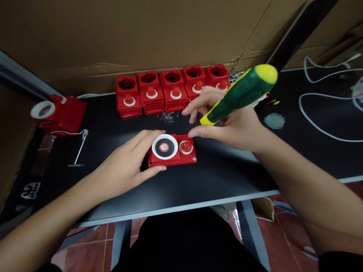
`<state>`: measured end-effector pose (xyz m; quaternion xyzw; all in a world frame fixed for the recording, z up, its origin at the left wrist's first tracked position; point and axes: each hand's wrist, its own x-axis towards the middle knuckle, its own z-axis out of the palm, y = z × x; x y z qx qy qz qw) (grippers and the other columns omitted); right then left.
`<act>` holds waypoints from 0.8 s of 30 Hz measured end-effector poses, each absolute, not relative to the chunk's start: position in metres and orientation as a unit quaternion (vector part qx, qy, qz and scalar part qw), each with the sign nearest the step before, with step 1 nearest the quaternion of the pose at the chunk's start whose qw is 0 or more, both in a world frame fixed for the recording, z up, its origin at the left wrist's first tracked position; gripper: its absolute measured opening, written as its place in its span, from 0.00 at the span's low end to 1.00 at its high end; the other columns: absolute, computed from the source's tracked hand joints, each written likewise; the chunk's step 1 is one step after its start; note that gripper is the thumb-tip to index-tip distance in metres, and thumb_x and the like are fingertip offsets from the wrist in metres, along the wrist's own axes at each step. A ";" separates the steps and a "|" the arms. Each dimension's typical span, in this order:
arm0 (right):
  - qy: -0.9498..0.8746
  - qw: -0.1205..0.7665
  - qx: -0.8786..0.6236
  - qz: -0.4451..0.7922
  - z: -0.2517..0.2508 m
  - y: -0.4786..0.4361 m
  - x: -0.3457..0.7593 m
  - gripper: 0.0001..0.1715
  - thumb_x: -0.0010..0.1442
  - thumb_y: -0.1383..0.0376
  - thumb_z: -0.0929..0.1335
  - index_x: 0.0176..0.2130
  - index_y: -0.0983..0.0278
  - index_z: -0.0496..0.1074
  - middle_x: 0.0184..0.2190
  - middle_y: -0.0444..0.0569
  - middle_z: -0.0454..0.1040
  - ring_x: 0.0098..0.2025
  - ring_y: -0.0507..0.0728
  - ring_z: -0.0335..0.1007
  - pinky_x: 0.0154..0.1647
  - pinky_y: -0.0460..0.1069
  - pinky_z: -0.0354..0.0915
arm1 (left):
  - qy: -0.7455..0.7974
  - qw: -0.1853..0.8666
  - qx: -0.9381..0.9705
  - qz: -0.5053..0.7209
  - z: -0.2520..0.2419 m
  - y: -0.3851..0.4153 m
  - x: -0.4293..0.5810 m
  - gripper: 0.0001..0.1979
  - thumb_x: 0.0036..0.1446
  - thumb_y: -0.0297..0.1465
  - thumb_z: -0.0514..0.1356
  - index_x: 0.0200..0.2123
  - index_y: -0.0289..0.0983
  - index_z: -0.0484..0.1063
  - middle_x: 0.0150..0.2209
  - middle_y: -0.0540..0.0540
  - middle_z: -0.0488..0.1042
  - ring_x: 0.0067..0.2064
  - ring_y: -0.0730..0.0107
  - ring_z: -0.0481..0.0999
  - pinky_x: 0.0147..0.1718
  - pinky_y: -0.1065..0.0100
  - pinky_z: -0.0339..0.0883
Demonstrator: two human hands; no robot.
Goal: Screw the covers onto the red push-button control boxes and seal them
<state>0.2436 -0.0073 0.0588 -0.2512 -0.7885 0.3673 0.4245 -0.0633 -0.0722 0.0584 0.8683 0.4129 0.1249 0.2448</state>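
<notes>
A red alarm unit [187, 156] lies flat on the black table, with a white-rimmed round sounder [165, 147] on its left and a small red lamp dome [186, 146] on its right. My left hand [136, 155] grips the unit's left end, thumb in front and fingers behind. Above and right of it, my right hand [227, 121] has a green and yellow screwdriver [241, 94] resting in the crook between thumb and forefinger. The handle points up to the right. No shaft shows; the fingers curve forward near the unit's right end.
Several red housings [176, 90] with open round holes stand along the cardboard wall. Another red unit with a white horn [43, 110] sits at the left, near a T-handled tool [79, 151]. At the right lie a small clear dish [274, 121] and a white cable [309, 121].
</notes>
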 end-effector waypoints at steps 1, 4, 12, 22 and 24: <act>-0.786 0.421 -0.257 0.372 0.059 -0.007 0.244 0.25 0.59 0.50 0.86 0.50 0.57 0.85 0.46 0.49 0.84 0.41 0.57 0.80 0.46 0.54 0.78 | 0.415 0.243 0.868 0.125 0.058 -0.072 -0.063 0.36 0.75 0.50 0.65 0.77 0.40 0.62 0.70 0.34 0.73 0.70 0.40 0.78 0.71 0.42 0.76; -0.786 0.412 -0.272 0.372 0.059 -0.006 0.245 0.27 0.57 0.47 0.86 0.49 0.57 0.85 0.45 0.48 0.84 0.40 0.57 0.80 0.44 0.54 0.78 | 0.418 0.237 0.868 0.124 0.058 -0.071 -0.064 0.36 0.75 0.50 0.65 0.77 0.40 0.62 0.70 0.33 0.73 0.70 0.38 0.78 0.71 0.40 0.75; -0.752 0.437 -0.277 0.408 0.058 -0.005 0.246 0.31 0.50 0.49 0.90 0.46 0.56 0.83 0.46 0.48 0.85 0.41 0.58 0.82 0.45 0.55 0.81 | 0.409 0.224 0.875 0.128 0.056 -0.070 -0.064 0.36 0.75 0.49 0.65 0.77 0.38 0.61 0.70 0.33 0.73 0.69 0.39 0.78 0.69 0.43 0.77; -0.772 0.444 -0.291 0.351 0.061 -0.004 0.244 0.25 0.52 0.46 0.88 0.36 0.57 0.82 0.36 0.46 0.83 0.39 0.60 0.78 0.40 0.57 0.76 | 0.411 0.225 0.875 0.122 0.058 -0.071 -0.065 0.36 0.75 0.47 0.65 0.76 0.38 0.62 0.70 0.33 0.73 0.68 0.41 0.78 0.68 0.45 0.77; -0.775 0.450 -0.292 0.334 0.061 -0.003 0.245 0.25 0.53 0.46 0.88 0.38 0.58 0.83 0.36 0.46 0.83 0.39 0.60 0.79 0.38 0.56 0.75 | 0.410 0.224 0.875 0.124 0.058 -0.071 -0.064 0.36 0.75 0.48 0.65 0.76 0.38 0.62 0.70 0.34 0.73 0.68 0.40 0.78 0.69 0.45 0.77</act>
